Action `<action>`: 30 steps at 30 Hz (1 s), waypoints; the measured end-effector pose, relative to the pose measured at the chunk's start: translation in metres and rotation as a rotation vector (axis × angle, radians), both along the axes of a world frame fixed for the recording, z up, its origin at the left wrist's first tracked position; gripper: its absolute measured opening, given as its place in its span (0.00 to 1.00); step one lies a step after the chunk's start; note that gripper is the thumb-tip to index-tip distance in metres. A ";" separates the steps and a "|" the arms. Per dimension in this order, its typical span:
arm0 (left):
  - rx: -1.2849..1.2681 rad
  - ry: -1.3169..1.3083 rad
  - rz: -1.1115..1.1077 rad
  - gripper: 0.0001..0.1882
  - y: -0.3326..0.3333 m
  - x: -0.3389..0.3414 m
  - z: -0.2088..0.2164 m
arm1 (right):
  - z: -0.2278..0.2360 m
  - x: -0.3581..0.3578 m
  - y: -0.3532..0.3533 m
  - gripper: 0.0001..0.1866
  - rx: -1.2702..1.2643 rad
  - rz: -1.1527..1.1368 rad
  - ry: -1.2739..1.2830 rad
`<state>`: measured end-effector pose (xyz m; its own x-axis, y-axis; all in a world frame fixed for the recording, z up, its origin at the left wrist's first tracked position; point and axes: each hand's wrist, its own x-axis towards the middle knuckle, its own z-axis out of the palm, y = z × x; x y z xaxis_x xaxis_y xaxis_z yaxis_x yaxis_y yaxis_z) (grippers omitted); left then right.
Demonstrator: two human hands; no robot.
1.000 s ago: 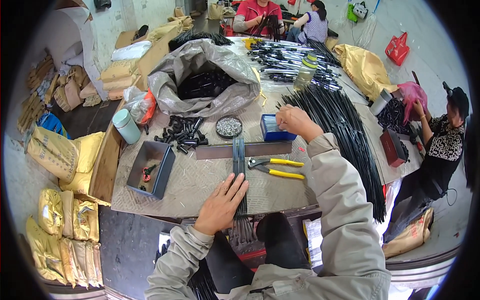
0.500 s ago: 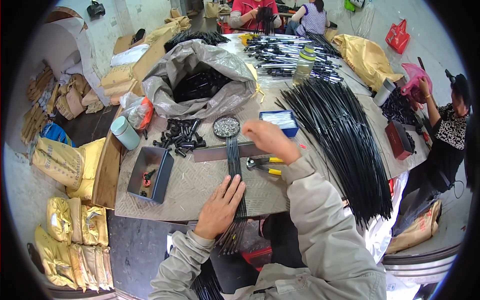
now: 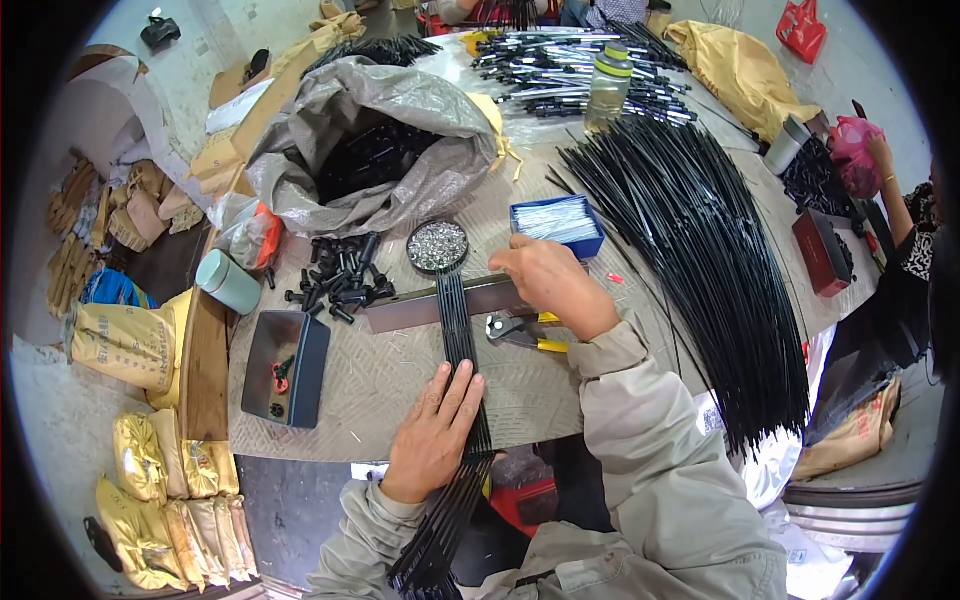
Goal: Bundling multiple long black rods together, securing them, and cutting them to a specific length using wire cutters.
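Observation:
My left hand lies flat, fingers stretched out, on a row of thin black rods. The rods run side by side toward a round black dish of small shiny metal pieces. They cross over a flat grey metal bar, and their near ends hang past the table edge. My right hand is closed in a pinch above the bar's right end, in front of a blue box of thin white sticks. Whatever its fingertips hold is hidden. Yellow-handled pincers lie beneath that hand.
A grey woven sack of black parts stands at the back left, with loose black bolt-like parts before it. Left are a dark open box and a pale green cup. A large bundle of black rods covers the right side.
The view has shifted slightly. My right hand has drawn away from the dish toward the right. My left hand stays flat on the rods, whose near ends now hang further toward me.

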<state>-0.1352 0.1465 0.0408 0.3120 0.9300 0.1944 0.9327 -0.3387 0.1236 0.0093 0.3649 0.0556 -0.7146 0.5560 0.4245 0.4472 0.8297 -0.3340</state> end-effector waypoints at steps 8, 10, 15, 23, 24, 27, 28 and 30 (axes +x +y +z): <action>0.008 0.075 -0.010 0.45 0.001 0.001 -0.004 | -0.003 -0.001 -0.001 0.09 0.015 -0.009 -0.023; 0.007 0.078 -0.012 0.45 0.001 0.003 -0.005 | -0.005 -0.001 -0.001 0.09 0.023 -0.017 -0.028; -0.028 -0.011 0.036 0.29 0.001 0.009 0.007 | -0.004 -0.003 0.000 0.09 0.036 -0.023 -0.047; -0.032 -0.027 0.037 0.37 0.002 0.009 0.006 | -0.002 -0.005 -0.003 0.09 0.078 -0.009 -0.041; -0.032 -0.031 0.037 0.36 0.002 0.009 0.006 | -0.002 -0.005 -0.004 0.09 0.099 -0.012 -0.048; -0.036 -0.022 0.038 0.35 0.002 0.007 0.004 | -0.003 -0.009 -0.003 0.09 0.127 -0.023 -0.046; -0.039 -0.009 0.036 0.35 0.002 0.006 0.003 | -0.003 -0.011 -0.004 0.09 0.142 -0.027 -0.045; -0.042 0.002 0.039 0.35 0.001 0.005 0.003 | -0.002 -0.010 -0.005 0.08 0.151 -0.032 -0.041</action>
<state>-0.1306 0.1479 0.0436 0.2755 0.9489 0.1541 0.9455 -0.2964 0.1347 -0.0004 0.3602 0.0534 -0.7160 0.5106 0.4761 0.4846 0.8544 -0.1876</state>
